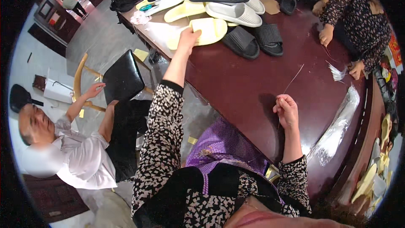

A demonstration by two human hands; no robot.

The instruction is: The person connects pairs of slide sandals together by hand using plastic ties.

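Fingers of the left hand [189, 39] grip a pale yellow slide slipper [213, 29] right under them; those of the right hand [286, 109] pinch a thin strand [295, 77] jutting beyond them. A light grip should avoid creasing the slipper.

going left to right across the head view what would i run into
White box → black chair seat → yellow slipper with the left hand on it → right hand with a thin strand → shiny clear bundle → yellow slipper at the far right.
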